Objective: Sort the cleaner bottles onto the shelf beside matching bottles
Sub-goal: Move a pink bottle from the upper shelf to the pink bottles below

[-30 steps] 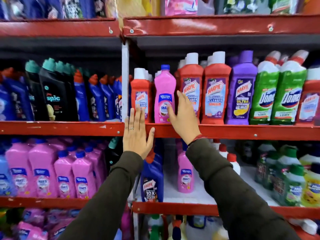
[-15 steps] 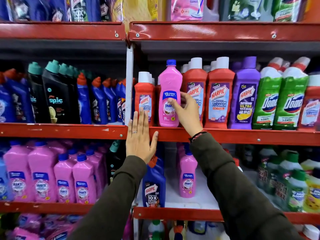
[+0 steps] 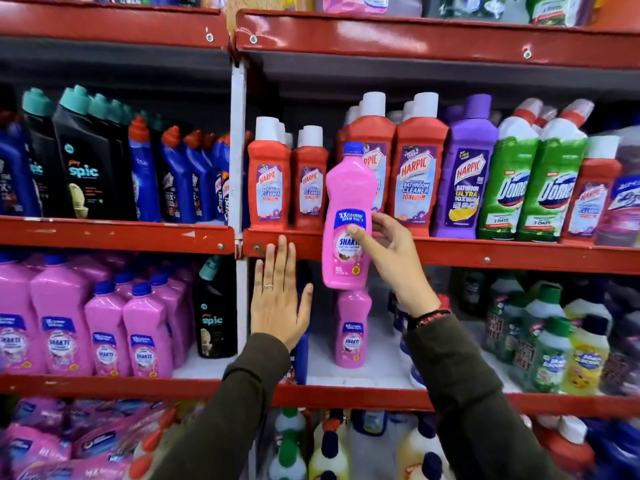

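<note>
The right hand (image 3: 393, 258) has its grip clamped around a pink Shakti bottle (image 3: 348, 216), holding it upright in the air in front of the red shelf edge (image 3: 485, 252), just before the red Harpic bottles (image 3: 415, 174). The left hand (image 3: 278, 303) is spread flat, fingers apart, holding nothing, below that edge.

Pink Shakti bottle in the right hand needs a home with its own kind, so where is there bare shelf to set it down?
Bare white shelf floor lies around the lone pink Shakti bottle, below the pink bottle held by the right hand. The pink Shakti group at lower left is packed tight, as is the Harpic row above.
</note>
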`<state>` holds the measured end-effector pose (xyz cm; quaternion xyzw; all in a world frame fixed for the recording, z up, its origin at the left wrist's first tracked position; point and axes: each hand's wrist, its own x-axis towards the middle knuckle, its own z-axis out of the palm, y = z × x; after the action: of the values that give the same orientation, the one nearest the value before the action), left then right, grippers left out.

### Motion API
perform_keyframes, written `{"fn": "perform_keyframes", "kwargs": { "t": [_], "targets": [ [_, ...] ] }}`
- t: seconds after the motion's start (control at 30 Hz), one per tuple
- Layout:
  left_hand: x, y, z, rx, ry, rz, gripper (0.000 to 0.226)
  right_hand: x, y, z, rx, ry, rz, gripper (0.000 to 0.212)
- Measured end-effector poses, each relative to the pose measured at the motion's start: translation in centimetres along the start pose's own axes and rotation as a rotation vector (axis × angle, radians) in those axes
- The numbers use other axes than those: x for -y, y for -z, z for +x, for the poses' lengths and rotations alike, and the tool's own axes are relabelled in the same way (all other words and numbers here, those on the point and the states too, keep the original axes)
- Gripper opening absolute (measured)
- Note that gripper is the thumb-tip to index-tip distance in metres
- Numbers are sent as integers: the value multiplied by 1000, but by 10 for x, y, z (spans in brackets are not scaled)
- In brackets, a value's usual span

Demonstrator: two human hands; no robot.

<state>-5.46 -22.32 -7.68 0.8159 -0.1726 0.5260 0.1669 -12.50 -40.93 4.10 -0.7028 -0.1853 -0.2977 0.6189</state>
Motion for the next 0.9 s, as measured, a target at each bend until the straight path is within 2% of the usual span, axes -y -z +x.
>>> {"fn": "perform_keyframes", "kwargs": {
  "t": [0.3, 0.4, 0.5, 0.63, 0.9],
  "targets": [
    [-33, -52, -112, 304, -2, 18, 77, -84, 28, -80, -22, -109, -22, 46],
    [-37, -64, -140, 413, -7, 55, 75, -112, 32, -98, 12, -187, -10, 41],
    [-41, -72, -158, 511, 2, 89, 70, -137, 34, -108, 29, -242, -41, 46],
    [-44, -79, -175, 557, 24, 87, 68, -166, 32, -114, 62, -303, -71, 46],
    [-45, -84, -179, 532, 31, 71, 65, -198, 31, -115, 92, -385, -79, 49]
  ]
}}
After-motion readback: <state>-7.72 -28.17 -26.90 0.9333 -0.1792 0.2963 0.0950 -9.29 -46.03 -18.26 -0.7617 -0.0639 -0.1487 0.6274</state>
